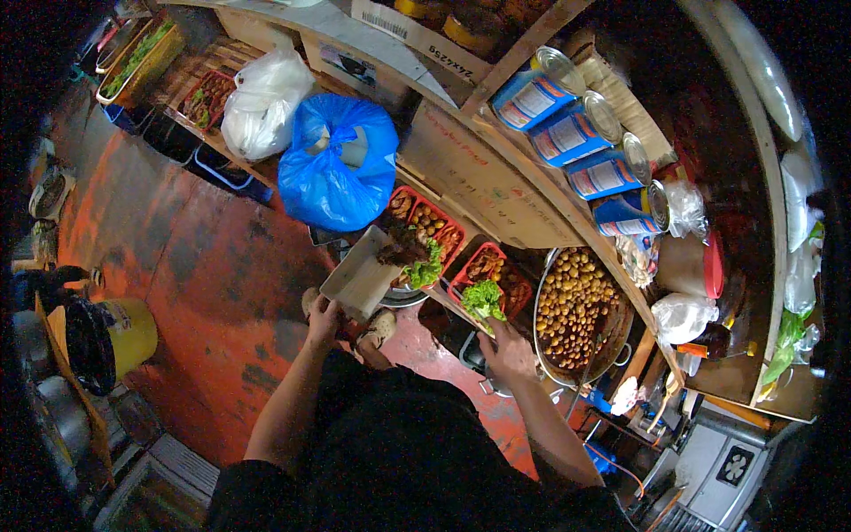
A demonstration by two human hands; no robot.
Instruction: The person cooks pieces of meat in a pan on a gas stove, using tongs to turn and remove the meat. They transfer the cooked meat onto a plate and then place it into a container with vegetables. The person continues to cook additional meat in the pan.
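Observation:
My left hand [323,320] grips the near edge of a pale rectangular tray [362,272], tilted, with dark leafy greens [403,250] at its far end. Beside the greens, a red compartment container [447,233] holds small potatoes, meat and a green lettuce leaf [424,267]. My right hand [509,351] has its fingertips at the stem end of another lettuce leaf [483,299], which lies at the near side of a second red container [490,255] with meat in it. Just right of that stands a large metal pan [544,359] of small potatoes in dark sauce.
A blue plastic bag [339,166] and a white plastic bag [266,103] stand on the bench at upper left. Several blue-labelled cans [542,86] line the shelf above the pan. A yellow bucket [133,334] stands on the red floor [206,286] at left.

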